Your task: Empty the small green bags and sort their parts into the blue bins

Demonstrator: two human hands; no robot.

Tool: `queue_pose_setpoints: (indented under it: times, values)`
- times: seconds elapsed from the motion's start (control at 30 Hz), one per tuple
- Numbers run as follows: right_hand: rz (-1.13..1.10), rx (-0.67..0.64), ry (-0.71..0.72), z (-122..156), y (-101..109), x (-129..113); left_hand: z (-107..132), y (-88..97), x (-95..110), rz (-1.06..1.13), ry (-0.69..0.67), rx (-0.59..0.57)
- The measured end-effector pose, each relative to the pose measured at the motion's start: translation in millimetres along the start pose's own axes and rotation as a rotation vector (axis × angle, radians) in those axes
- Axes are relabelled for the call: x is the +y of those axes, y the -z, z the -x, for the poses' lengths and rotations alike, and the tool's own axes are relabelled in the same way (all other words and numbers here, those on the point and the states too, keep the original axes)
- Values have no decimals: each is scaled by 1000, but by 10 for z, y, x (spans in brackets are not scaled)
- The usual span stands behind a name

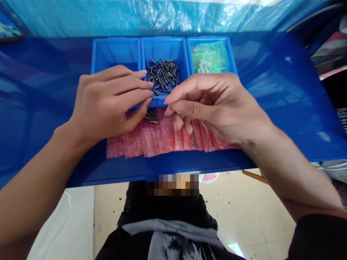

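Note:
My left hand (111, 101) hovers over a row of small red zip bags (151, 139), its fingers curled together around a few dark screws (150, 117) at the fingertips. My right hand (214, 104) is beside it, thumb and fingers pinched on one small screw (180, 116) above the bags. Just behind both hands stands a middle blue bin (162, 47) holding several dark screws (162, 76).
A left blue bin (115, 50) looks empty. A right blue bin (210, 39) holds green bags with white pieces (208, 59). All rest on a glossy blue tabletop (271, 90). A plastic sheet hangs behind. Below the table edge are my dark clothes and a pale floor.

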State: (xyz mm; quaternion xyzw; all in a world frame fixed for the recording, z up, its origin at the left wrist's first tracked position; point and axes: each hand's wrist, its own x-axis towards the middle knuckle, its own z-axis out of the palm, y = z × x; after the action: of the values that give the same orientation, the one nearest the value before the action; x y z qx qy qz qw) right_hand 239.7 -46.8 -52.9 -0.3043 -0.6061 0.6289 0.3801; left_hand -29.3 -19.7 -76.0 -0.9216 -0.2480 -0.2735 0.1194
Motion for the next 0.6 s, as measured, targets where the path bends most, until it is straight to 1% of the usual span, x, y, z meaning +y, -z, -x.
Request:
queue_pose_setpoints:
  times: [0.17, 0.3, 0.47, 0.6]
  values:
    - [17, 2, -34, 7, 14, -21, 7, -10, -3, 0, -1, 1]
    - [-42, -3, -34, 29, 26, -24, 20, -7, -7, -1, 7, -10]
    - [-66, 14, -89, 21, 1, -42, 14, 7, -1, -7, 10, -13]
    - [-59, 22, -77, 14, -8, -47, 11, 6, -2, -7, 16, -15]
